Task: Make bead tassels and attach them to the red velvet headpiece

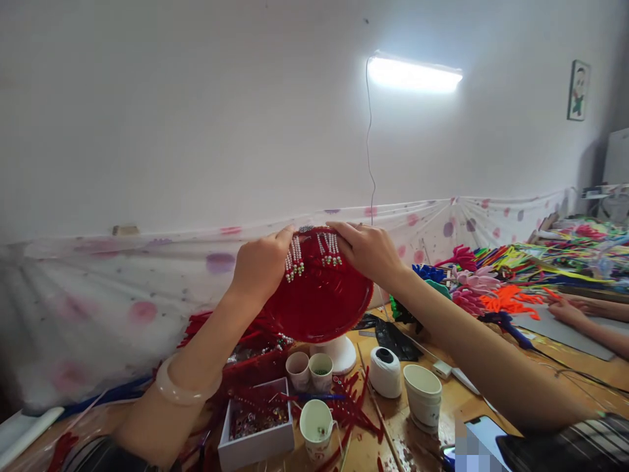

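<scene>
My left hand (261, 263) and my right hand (369, 253) grip the top edge of a red bowl-shaped piece (322, 305) from both sides. Its wide, shiny red face is turned towards me and is held up in front of the wall. Two fringes of pearl-like beads with greenish ends hang from its upper edge, the left bead fringe (295, 259) close to my left fingers and the right bead fringe (330, 249) by my right fingers. Below it a white round base (341, 356) shows; I cannot tell whether the piece rests on it.
On the wooden table stand a white box (258, 449) of small beads, several paper cups (423, 396), a white thread cone (386, 373) and red fuzzy stems (351, 400). A phone (484, 436) lies near my right forearm. Another person's hands (572, 311) are at the right, beside colourful fuzzy stems (521, 259).
</scene>
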Demonstrator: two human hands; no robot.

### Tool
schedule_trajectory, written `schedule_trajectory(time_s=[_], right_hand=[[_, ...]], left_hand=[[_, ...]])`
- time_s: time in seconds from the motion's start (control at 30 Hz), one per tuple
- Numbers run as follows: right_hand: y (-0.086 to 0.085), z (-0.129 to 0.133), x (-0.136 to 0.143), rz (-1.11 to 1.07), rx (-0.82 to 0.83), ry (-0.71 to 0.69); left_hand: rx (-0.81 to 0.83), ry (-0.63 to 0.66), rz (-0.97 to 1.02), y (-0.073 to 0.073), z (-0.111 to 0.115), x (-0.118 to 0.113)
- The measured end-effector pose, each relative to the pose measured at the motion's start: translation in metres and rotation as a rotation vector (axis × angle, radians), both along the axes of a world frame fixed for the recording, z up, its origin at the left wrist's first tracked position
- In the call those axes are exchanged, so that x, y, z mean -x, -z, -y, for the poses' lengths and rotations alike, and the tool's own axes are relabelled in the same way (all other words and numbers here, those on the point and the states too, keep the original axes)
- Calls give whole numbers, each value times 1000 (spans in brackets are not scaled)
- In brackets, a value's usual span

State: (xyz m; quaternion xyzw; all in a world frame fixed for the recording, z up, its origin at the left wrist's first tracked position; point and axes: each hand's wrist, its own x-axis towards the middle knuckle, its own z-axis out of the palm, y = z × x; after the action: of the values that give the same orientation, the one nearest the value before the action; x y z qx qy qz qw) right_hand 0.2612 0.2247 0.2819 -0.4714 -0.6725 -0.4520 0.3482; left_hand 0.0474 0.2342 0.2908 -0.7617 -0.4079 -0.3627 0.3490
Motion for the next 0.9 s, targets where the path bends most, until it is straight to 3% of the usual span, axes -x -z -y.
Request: schedule_trajectory(time_s=[0.23,0.9], right_hand=[[-8,-2,-4,43,-47,-20],[-6,1,-2,14,-92,-184]], left_hand=[[24,-19,-12,-15,4,-6],[-74,151,128,-2,2,7]])
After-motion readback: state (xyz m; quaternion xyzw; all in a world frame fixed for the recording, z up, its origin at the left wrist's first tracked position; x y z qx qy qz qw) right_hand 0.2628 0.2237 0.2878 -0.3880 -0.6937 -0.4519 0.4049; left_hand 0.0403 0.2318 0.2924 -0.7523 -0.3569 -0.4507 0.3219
